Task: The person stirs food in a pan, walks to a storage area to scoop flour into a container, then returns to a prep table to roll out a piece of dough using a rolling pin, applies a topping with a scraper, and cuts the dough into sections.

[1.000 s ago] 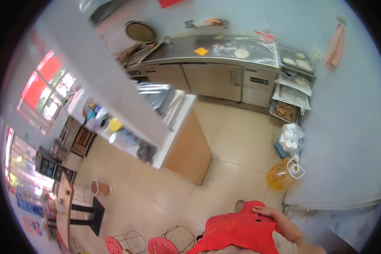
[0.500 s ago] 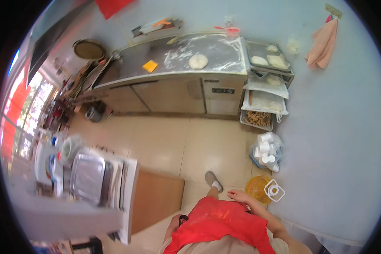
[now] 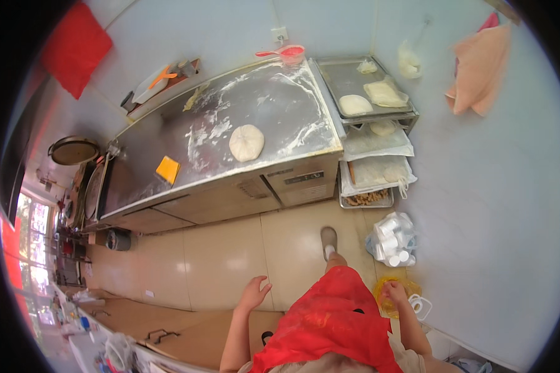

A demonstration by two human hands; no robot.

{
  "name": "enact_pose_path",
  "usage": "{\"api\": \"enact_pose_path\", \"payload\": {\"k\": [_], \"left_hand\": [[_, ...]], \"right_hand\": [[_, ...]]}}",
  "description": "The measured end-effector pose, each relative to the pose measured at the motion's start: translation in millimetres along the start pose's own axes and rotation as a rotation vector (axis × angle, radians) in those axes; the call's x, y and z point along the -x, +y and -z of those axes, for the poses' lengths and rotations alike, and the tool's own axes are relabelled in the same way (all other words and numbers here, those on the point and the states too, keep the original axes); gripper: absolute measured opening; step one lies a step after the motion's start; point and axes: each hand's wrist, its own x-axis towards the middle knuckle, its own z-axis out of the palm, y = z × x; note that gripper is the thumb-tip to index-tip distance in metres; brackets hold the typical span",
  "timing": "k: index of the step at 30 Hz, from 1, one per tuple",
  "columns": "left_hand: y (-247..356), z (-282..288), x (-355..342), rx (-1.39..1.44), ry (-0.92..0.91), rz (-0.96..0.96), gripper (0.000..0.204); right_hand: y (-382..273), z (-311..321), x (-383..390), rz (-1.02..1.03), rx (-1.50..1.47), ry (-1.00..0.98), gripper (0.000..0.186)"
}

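My left hand hangs over the tiled floor with thumb and fingers apart, and nothing is in it. Low at the right, my right hand has loosely bent fingers. It overlaps a yellow oil jug with a white handle; whether they touch I cannot tell. Ahead, a round lump of dough lies on the floured steel worktop. To its left is a flat orange-yellow square. A red-handled scoop stands at the worktop's back edge. Both hands are well away from these.
Right of the worktop, a rack holds a tray with pale dough pieces, covered trays below, and a tray of brown pieces. A bag of white cups sits on the floor. Brown cabinets run behind at left; a grey bin stands farther off.
I have stepped nearer the worktop, and the view has turned. My left hand has swung out into sight away from the apron; my right hand now appears in front of the jug.
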Motion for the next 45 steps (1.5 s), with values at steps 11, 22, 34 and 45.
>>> {"api": "enact_pose_path", "payload": {"k": [11,22,34,45], "left_hand": [[51,171,-362,-0.473,0.4,0.055,0.055],[41,205,-476,-0.645,0.051,0.381,0.096],[42,212,-465,-0.723,-0.059,0.446,0.099],[18,212,-467,-0.907,-0.01,0.192,0.096]], "right_hand": [[-621,-226,-273,0.63,-0.209,-0.429,0.031],[-959,-437,-528,0.209,-0.805,-0.56,0.058],[-982,-446,-527,0.22,-1.237,-0.719,0.031],[-842,-354,-407,0.667,0.163,-0.127,0.026]]}}
